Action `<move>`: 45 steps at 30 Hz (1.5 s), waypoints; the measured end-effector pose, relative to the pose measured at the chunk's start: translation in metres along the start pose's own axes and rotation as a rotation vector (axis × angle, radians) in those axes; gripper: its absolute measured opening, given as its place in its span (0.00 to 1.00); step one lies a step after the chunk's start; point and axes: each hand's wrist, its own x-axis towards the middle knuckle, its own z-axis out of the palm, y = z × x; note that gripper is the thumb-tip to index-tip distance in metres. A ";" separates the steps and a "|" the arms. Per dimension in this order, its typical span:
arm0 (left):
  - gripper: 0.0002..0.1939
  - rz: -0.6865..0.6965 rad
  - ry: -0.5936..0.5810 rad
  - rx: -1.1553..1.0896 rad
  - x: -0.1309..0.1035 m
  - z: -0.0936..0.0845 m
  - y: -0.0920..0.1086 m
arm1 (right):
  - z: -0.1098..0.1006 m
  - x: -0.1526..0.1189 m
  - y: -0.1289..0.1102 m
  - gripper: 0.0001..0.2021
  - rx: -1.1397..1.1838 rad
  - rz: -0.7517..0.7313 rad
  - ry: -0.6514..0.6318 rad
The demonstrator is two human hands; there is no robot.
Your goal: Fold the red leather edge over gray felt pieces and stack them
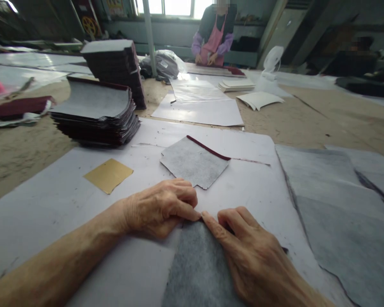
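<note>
Left hand (161, 209) pinches gray fabric panel (196, 268) at far edge; right hand (256, 251) presses there, grip unclear. Maroon-edged piece (195, 164) toward white sheet's (249, 183) far edge looks done; this one unfinished.

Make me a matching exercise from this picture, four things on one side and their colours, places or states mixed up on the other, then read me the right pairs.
Column one:
1. Square card
2. Small grey piece beyond the hands
3. Left hand
4. Apron in the background

Column two:
A. Pink
B. Fingers at the far end of the near grey piece, close to the index fingertip of the right hand
C. Gold-coloured
D. Dark red strip along one edge

Right pairs: 1-C, 2-D, 3-B, 4-A.
</note>
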 end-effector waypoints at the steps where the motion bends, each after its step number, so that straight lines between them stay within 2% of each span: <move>1: 0.15 0.004 -0.005 0.012 -0.001 -0.001 -0.001 | -0.001 0.000 0.000 0.21 -0.009 -0.003 -0.013; 4: 0.14 0.011 0.030 0.006 -0.004 -0.007 0.000 | 0.000 0.000 0.001 0.22 -0.035 -0.016 -0.035; 7: 0.13 -0.049 0.046 -0.110 -0.007 -0.012 0.003 | 0.002 0.001 0.003 0.24 -0.055 -0.023 -0.054; 11: 0.11 -0.176 -0.167 -0.157 -0.007 -0.017 0.007 | 0.002 0.003 0.004 0.26 -0.052 -0.034 -0.077; 14: 0.11 -0.218 -0.224 -0.111 -0.006 -0.018 0.007 | 0.002 0.004 0.004 0.28 -0.052 -0.026 -0.118; 24: 0.12 -0.221 -0.214 -0.071 -0.006 -0.019 0.005 | 0.002 0.009 0.002 0.30 -0.119 -0.036 -0.158; 31: 0.12 -0.224 -0.204 -0.134 -0.004 -0.020 0.006 | 0.003 0.014 -0.002 0.31 -0.202 -0.026 -0.132; 35: 0.12 -0.238 -0.200 -0.147 -0.005 -0.019 0.005 | 0.001 0.008 0.004 0.27 -0.034 0.051 -0.080; 38: 0.11 -0.253 -0.215 -0.145 -0.005 -0.020 0.006 | 0.001 -0.001 0.007 0.24 0.034 0.041 -0.014; 45: 0.10 -0.269 -0.218 -0.184 -0.005 -0.021 0.006 | 0.006 0.003 -0.002 0.28 -0.203 -0.068 -0.037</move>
